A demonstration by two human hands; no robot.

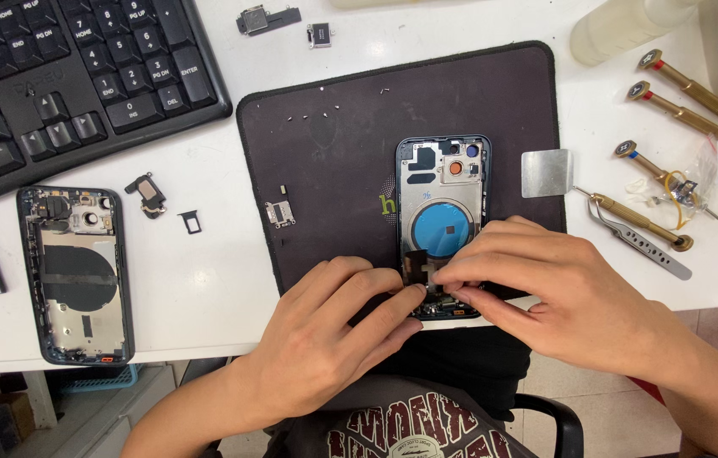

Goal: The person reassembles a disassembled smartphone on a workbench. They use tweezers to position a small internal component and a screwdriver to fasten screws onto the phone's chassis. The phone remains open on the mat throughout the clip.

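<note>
An opened phone housing point(444, 195), blue-rimmed with a round blue coil inside, lies on a dark work mat point(333, 144). My left hand point(338, 326) rests at the housing's lower left, fingertips touching a small dark flex part point(417, 268) near its bottom end. My right hand point(537, 288) covers the lower right corner, thumb and fingers pinching the same small part from the right. The housing's bottom edge is hidden under both hands.
A second opened phone housing point(77, 273) lies at the left, a black keyboard point(70, 68) behind it. Small loose parts point(278, 212) and several tiny screws point(312, 112) sit on the mat. Several brass screwdrivers point(673, 106), tweezers point(639, 242) and a metal pry plate point(546, 173) lie right.
</note>
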